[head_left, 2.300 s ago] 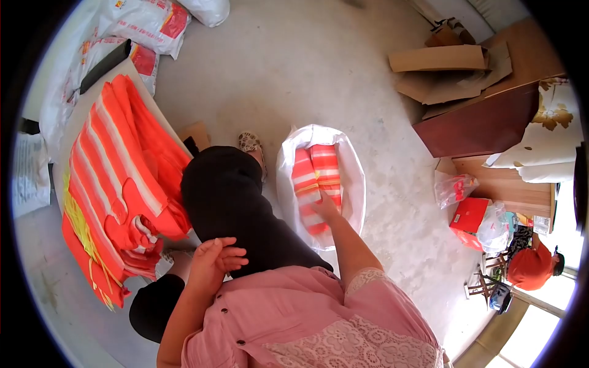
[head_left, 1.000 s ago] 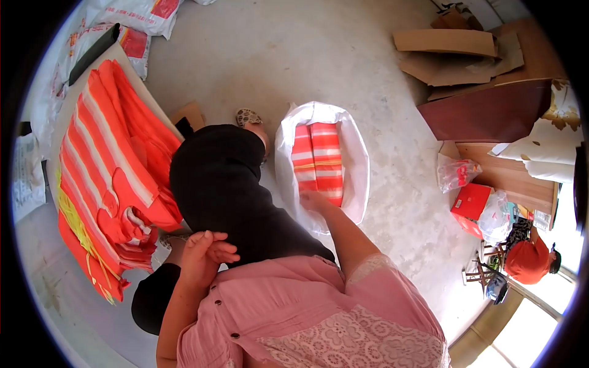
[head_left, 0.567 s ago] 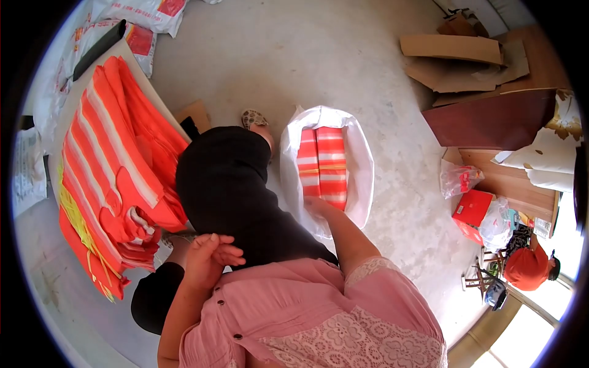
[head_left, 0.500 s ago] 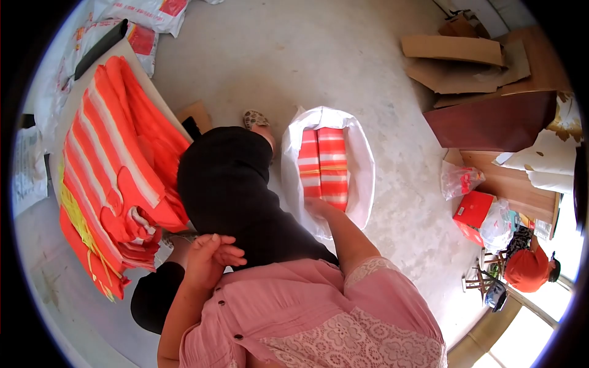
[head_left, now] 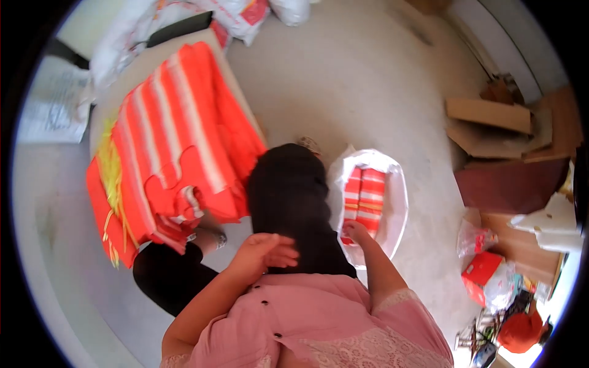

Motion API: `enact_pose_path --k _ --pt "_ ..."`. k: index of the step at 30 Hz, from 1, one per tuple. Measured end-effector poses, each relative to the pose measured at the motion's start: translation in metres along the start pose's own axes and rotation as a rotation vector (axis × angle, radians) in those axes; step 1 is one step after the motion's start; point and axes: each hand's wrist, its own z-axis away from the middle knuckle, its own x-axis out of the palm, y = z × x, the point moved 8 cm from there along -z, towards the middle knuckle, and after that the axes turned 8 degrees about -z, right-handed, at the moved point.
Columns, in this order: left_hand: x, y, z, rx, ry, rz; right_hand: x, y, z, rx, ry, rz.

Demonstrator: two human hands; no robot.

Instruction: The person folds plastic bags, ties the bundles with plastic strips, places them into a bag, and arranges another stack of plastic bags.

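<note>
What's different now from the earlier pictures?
The head view has swung left, so everything sits farther right in the picture. In the white sack, the striped fabric bundles, crooked at first, now lie straight, side by side; the right hand has shifted to their near end. The left hand stays loosely curled, and the striped fabric pile looks unmoved.

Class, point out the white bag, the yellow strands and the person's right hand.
White bag [head_left: 394,205]: head view, inner side wall.
Yellow strands [head_left: 111,175]: head view, within the bunch.
Right hand [head_left: 355,232]: head view, middle of the hand.
</note>
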Motion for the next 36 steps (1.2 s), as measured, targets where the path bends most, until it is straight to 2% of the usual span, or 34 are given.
enact_pose_path --k 1,2,3,4,6,7,8,12,14,17,18,22,27,30,36 --pt "0.005 0.004 0.002 0.019 -0.012 -0.036 -0.005 -0.012 0.002 -0.050 0.051 0.062" --pt "0.005 0.009 0.006 0.038 -0.025 -0.073 -0.011 -0.029 0.005 -0.156 0.154 0.356" --pt "0.007 0.017 0.012 0.053 -0.113 -0.109 -0.020 -0.037 0.002 -0.316 0.223 0.469" --pt "0.004 0.030 0.019 0.129 -0.092 -0.165 -0.026 -0.047 -0.003 -0.479 0.297 0.574" --pt "0.000 0.052 0.034 0.269 -0.058 -0.278 -0.027 -0.090 0.008 -0.449 0.320 0.359" --pt "-0.015 0.060 0.039 0.376 -0.021 -0.250 -0.024 -0.119 0.013 -0.393 0.343 0.523" --pt "-0.037 0.067 0.048 0.423 0.106 -0.305 -0.032 -0.125 0.003 -0.573 0.395 0.461" --pt "-0.128 0.110 0.089 0.645 0.672 -0.434 0.012 -0.263 0.050 -0.599 0.351 0.224" --pt "-0.161 0.126 0.114 0.566 0.860 -0.404 0.037 -0.328 0.070 -0.688 0.388 0.190" --pt "-0.189 0.159 0.139 0.773 1.049 -0.791 0.087 -0.409 0.098 -0.831 0.258 0.076" --pt "-0.194 0.169 0.143 0.845 1.096 -0.930 0.111 -0.437 0.113 -0.882 0.228 0.099" --pt "-0.205 0.197 0.134 0.801 1.105 -1.319 0.240 -0.527 0.182 -1.253 0.054 0.702" --pt "-0.233 0.190 0.106 0.866 1.086 -1.486 0.394 -0.545 0.186 -1.492 -0.374 1.141" --pt "-0.238 0.191 0.106 0.890 1.042 -1.465 0.462 -0.541 0.165 -1.549 -0.435 1.269" --pt "-0.242 0.197 0.110 0.862 1.063 -1.422 0.505 -0.531 0.123 -1.376 -0.592 1.458"
